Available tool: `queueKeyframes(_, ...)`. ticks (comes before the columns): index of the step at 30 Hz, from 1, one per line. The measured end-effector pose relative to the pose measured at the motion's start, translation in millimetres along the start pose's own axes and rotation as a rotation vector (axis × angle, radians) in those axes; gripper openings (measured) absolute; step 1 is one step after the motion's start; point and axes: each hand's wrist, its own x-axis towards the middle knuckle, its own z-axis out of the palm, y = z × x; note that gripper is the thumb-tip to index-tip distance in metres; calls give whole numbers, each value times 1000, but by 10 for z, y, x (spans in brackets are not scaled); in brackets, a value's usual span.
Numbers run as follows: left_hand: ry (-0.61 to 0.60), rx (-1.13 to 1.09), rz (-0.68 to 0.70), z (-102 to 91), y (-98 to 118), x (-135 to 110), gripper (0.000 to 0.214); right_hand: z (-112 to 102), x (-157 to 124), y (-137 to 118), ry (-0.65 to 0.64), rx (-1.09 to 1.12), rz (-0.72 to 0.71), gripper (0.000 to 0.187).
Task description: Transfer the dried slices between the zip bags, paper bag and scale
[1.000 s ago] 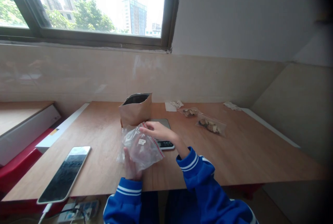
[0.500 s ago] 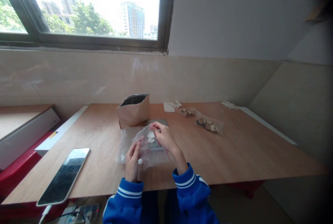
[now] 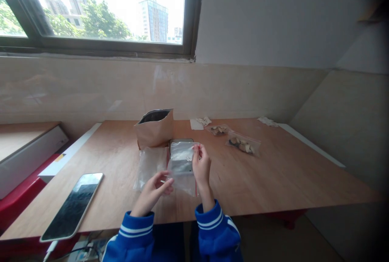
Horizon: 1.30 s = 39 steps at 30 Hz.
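My right hand (image 3: 202,164) pinches the red-striped edge of a clear zip bag (image 3: 181,183), near its upper corner. The bag hangs over a flat, dark-edged device (image 3: 182,140), which shows through the plastic. To the bag's lower left is my left hand (image 3: 155,189), with thumb and fingers apart and nothing held in them; whether its fingertips brush the plastic I cannot tell. More clear plastic bags (image 3: 149,166) lie flat on the left, beyond my left hand. Behind them a brown paper pouch (image 3: 155,131) stands upright, its mouth open.
Two clear bags with pale brown pieces, a nearer one (image 3: 243,144) and a farther one (image 3: 218,130), lie right of centre. Crumpled white paper (image 3: 203,122) is near the wall. A phone (image 3: 73,205) on a charging cable rests at the table's (image 3: 273,181) front left.
My left hand has let go of the bag and moved down and left, its fingers spreading. My right hand has shifted right with the bag's edge, and the bag now hangs flatter over the device.
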Motion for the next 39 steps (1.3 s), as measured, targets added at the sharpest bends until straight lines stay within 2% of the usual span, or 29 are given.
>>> queueKeyframes(3,-124,18,15,-72,26,-36,37,-64,18,25,29,15,14,39)
queueKeyframes(7,-158,48,52,-152,72,-99,37,-172,39,70,53,60,91,44)
queueKeyframes(9,-138,94,55,-165,103,-116,35,-236,55,81,48,83,111,45)
queueKeyframes(12,19,144,100,-91,172,-87,33,-301,46,56,-8,97,80,45)
queueKeyframes(14,137,124,156,20,225,-35,33,-304,1,12,-92,99,47,41)
queueKeyframes(18,289,66,204,215,288,55,34,-244,-119,-90,-277,87,14,35)
queueKeyframes(22,474,7,174,223,268,52,41,-196,-176,-142,-315,90,26,39)
queueKeyframes(27,552,-82,176,195,211,36,45,-143,-211,-140,-324,136,26,40)
queueKeyframes(29,517,-94,170,191,197,44,46,-132,-215,-119,-290,140,34,40)
queueKeyframes(31,444,-82,143,165,178,52,46,-140,-203,-84,-193,142,73,41)
queueKeyframes(35,175,49,41,62,107,44,43,-199,-154,10,26,153,152,45)
queueKeyframes(37,72,92,21,22,85,35,38,-219,-140,47,51,153,173,45)
queueKeyframes(39,90,100,43,-1,97,27,35,-224,-140,68,20,167,185,46)
